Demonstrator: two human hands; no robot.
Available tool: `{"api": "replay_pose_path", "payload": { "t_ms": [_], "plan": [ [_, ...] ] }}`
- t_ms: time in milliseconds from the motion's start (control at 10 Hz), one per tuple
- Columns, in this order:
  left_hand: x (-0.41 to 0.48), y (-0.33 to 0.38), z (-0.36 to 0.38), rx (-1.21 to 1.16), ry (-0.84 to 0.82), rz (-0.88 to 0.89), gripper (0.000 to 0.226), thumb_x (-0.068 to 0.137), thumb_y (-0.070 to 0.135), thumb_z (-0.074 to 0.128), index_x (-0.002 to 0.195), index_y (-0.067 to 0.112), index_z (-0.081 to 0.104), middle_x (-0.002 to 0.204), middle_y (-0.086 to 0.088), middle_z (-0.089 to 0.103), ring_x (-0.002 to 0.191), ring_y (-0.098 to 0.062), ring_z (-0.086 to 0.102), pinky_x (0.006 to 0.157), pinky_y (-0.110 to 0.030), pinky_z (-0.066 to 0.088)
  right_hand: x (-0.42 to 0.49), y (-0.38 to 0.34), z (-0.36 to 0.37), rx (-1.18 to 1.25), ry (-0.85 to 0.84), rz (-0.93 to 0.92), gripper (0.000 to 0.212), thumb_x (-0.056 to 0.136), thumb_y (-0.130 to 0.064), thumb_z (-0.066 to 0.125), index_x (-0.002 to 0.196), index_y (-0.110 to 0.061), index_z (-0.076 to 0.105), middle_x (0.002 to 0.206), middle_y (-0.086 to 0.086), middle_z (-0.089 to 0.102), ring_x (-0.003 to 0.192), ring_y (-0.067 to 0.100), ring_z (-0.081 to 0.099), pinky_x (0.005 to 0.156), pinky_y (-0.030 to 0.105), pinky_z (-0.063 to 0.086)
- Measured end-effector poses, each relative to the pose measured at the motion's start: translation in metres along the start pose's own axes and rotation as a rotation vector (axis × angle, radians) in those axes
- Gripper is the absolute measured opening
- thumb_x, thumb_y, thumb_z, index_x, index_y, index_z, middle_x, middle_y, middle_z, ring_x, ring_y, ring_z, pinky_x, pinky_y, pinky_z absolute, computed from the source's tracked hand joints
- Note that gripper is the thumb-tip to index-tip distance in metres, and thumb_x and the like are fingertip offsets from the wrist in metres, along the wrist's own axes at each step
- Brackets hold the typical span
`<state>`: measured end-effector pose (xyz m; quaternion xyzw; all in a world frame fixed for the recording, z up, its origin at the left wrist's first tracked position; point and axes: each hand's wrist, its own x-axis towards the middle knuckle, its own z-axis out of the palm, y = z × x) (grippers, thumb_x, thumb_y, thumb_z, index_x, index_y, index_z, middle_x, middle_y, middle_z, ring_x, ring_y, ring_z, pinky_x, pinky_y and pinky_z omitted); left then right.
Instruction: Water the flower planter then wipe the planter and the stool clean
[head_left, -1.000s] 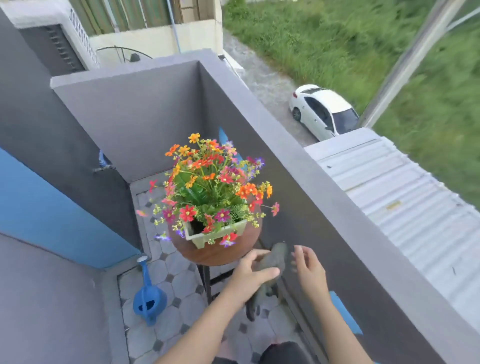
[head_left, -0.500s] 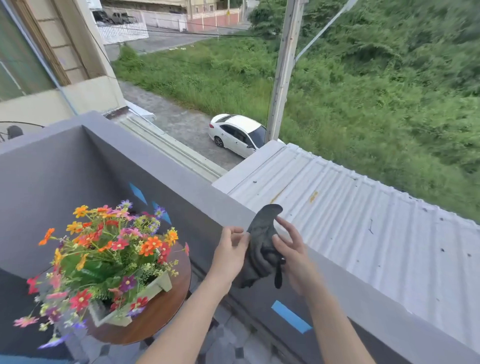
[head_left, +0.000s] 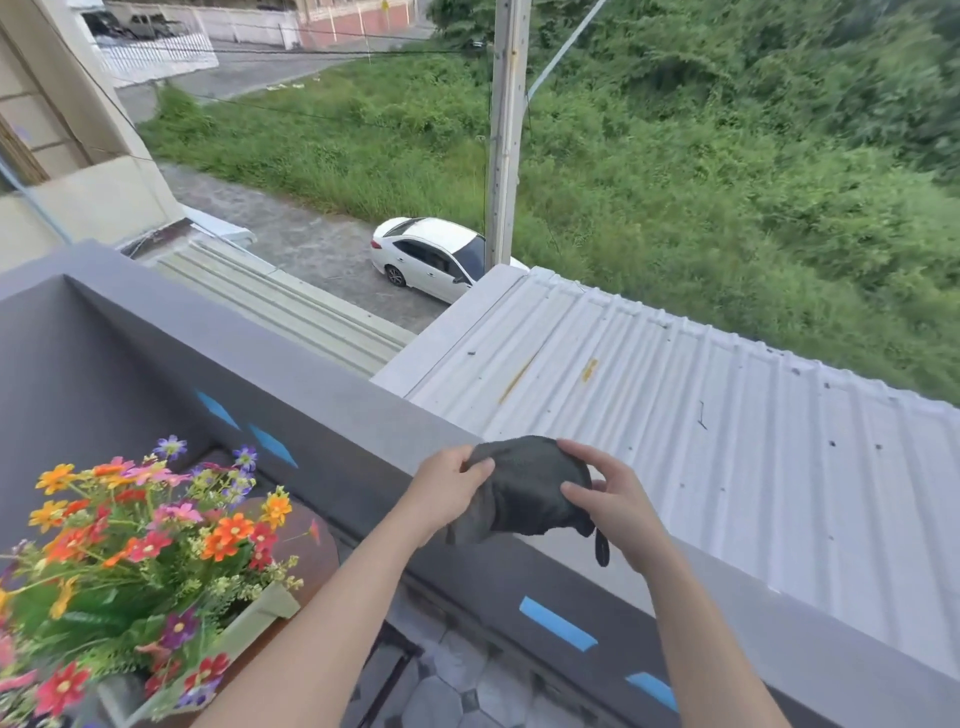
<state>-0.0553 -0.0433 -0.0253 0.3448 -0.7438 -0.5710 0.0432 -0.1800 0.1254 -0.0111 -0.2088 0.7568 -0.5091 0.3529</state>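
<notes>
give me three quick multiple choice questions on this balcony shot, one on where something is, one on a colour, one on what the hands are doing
1. Where is the dark cloth?
A. flat on the floor
B. held up in front of the top of the balcony wall
C. inside a bucket

2. What colour is the car parked below?
A. white
B. red
C. black

3. Which hands grip the dark cloth?
A. neither
B. only one
C. both the left hand and the right hand

Answers:
1 B, it hangs between the hands against the grey ledge.
2 A, its body is plainly white.
3 C, fingers of each hand pinch the fabric from either side.
</notes>
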Motion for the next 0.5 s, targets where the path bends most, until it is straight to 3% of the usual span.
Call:
{"api": "replay_pose_path", "payload": {
  "t_ms": [100, 200, 300, 400, 500],
  "plan": [
    [0.025, -0.004, 0.008, 0.206, 0.014, -0.006, 0.024, 0.095, 0.029, 0.047, 0.107, 0.016, 0.064, 0.107, -0.006, 0.069, 0.100, -0.024, 0.063, 0.086, -0.038, 0.051, 0.029, 0.008, -0.001, -0.182, 0.079, -0.045, 0.046, 0.090, -0.004, 0.050, 0.127, -0.031, 0.056, 0.103, 0.007, 0.065, 0.077, 0.024, 0.062, 0.054, 0.027, 0.053],
    [0.044, -0.017, 0.019, 0.730, 0.235, 0.079, 0.036, 0.097, 0.024, 0.039, 0.131, 0.014, 0.044, 0.133, -0.008, 0.052, 0.119, -0.028, 0.047, 0.091, -0.039, 0.045, 0.063, 0.026, 0.008, -0.757, -0.003, -0.184, 0.045, 0.094, -0.015, 0.049, 0.138, -0.026, 0.049, 0.148, 0.001, 0.044, 0.127, 0.024, 0.048, 0.106, 0.039, 0.038],
    [0.039, -0.032, 0.034, 0.857, 0.100, 0.145, 0.046, 0.101, 0.029, 0.029, 0.144, 0.013, 0.028, 0.153, -0.004, 0.029, 0.138, -0.024, 0.028, 0.105, -0.037, 0.035, 0.065, 0.043, 0.019, -0.957, -0.189, -0.171, 0.046, 0.098, -0.028, 0.047, 0.144, -0.025, 0.042, 0.158, 0.000, 0.028, 0.140, 0.023, 0.034, 0.116, 0.041, 0.024],
    [0.024, -0.055, 0.052, 1.084, -0.071, 0.126, 0.052, 0.102, 0.032, 0.015, 0.149, 0.012, 0.004, 0.159, -0.004, 0.002, 0.146, -0.020, 0.003, 0.117, -0.037, 0.016, 0.056, 0.058, 0.023, -0.956, -0.277, -0.163, 0.051, 0.100, -0.031, 0.046, 0.149, -0.024, 0.033, 0.163, -0.001, 0.014, 0.149, 0.019, 0.012, 0.120, 0.033, 0.011],
    [0.024, -0.053, 0.052, 1.077, -0.069, 0.114, 0.053, 0.102, 0.032, 0.014, 0.149, 0.011, 0.001, 0.159, -0.005, -0.001, 0.146, -0.020, 0.000, 0.117, -0.038, 0.012, 0.054, 0.051, 0.021, -0.970, -0.261, -0.178, 0.053, 0.099, -0.031, 0.048, 0.149, -0.024, 0.032, 0.162, 0.000, 0.015, 0.149, 0.019, 0.013, 0.119, 0.033, 0.014]
  ]
}}
